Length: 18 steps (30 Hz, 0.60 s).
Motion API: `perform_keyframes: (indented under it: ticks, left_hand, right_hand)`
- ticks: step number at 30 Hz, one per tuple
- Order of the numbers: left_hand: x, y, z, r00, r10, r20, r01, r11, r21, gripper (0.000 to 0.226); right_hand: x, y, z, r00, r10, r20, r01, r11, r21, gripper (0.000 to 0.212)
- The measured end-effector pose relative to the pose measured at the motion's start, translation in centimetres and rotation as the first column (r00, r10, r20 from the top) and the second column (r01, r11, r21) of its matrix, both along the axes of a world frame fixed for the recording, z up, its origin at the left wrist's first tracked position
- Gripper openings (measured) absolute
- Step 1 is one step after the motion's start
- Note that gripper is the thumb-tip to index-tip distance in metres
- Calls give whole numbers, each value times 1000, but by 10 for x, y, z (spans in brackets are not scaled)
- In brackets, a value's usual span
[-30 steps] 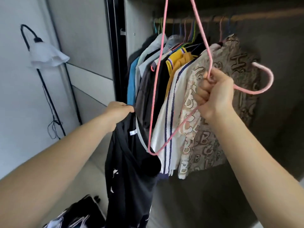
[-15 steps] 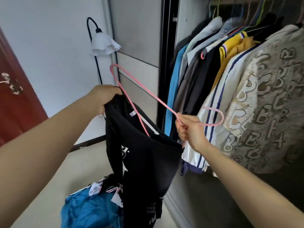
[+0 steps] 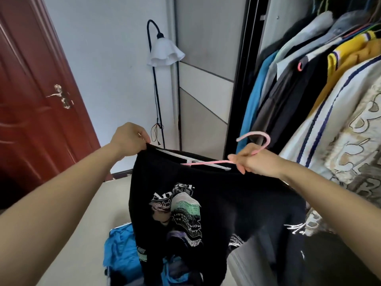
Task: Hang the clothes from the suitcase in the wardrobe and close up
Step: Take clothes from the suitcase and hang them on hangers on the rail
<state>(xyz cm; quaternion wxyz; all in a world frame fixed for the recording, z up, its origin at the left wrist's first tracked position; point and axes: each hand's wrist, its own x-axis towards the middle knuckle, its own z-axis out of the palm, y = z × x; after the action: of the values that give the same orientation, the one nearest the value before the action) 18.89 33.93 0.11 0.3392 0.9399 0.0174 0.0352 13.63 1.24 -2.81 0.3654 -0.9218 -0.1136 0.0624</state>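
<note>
A black T-shirt (image 3: 216, 203) with a printed graphic hangs spread between my hands. My left hand (image 3: 128, 140) pinches its left shoulder edge. My right hand (image 3: 254, 162) grips a pink hanger (image 3: 258, 139) at its neck, hook pointing up. One hanger arm runs left into the shirt's collar opening; the rest is hidden inside the shirt. Below the shirt lies the open suitcase (image 3: 119, 250) with blue and dark clothes in it. At right, the open wardrobe (image 3: 255, 48) holds several hung garments.
A dark red door (image 3: 35, 96) stands at the left. A floor lamp (image 3: 165, 50) with a white shade stands by the wall, next to the wardrobe's sliding panel (image 3: 204, 75). Pale floor (image 3: 86, 234) shows left of the suitcase.
My right hand has brought the pink hanger down from near the rail and pushed it into the shirt's collar. My view has turned left and down.
</note>
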Motion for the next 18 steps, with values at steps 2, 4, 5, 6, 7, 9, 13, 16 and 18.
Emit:
perform_keyframes:
  ticks: [2, 4, 5, 6, 7, 9, 13, 16, 18]
  left_hand:
    - [-2, 0, -2, 1000, 12, 21, -12, 1000, -22, 21]
    - [-5, -4, 0, 999, 29, 26, -25, 990, -138, 21]
    - [-6, -6, 1, 999, 38, 26, -31, 976, -214, 23]
    - [-6, -9, 4, 999, 38, 28, -29, 963, -269, 24]
    - [-8, -12, 3, 999, 33, 27, -23, 955, -294, 25]
    - [-12, -18, 0, 999, 7, 32, 2, 959, -283, 25]
    - [-16, -21, 0, 994, 21, 106, 16, 942, -335, 25]
    - [-20, -23, 5, 996, -40, 77, 70, 892, -447, 19]
    - [-24, -19, 5, 989, -134, 57, 146, 876, -460, 15]
  right_hand:
    - [10, 2, 20, 999, -24, -21, 25, 997, 71, 51]
    - [18, 6, 35, 999, -38, -1, 38, 991, 128, 49]
    - [21, 13, 35, 1000, -18, 3, 18, 994, 105, 48]
    - [23, 22, 32, 1000, 15, -20, -14, 999, 41, 48]
    - [24, 32, 26, 995, 55, -81, -60, 997, -52, 48]
    - [27, 46, 23, 978, 102, -180, -133, 976, -170, 47]
    - [41, 52, 40, 997, 64, -43, -62, 997, 42, 43]
    - [44, 71, 26, 990, 114, -79, -122, 987, -100, 41]
    - [50, 75, 25, 997, 60, -58, -62, 998, -26, 40]
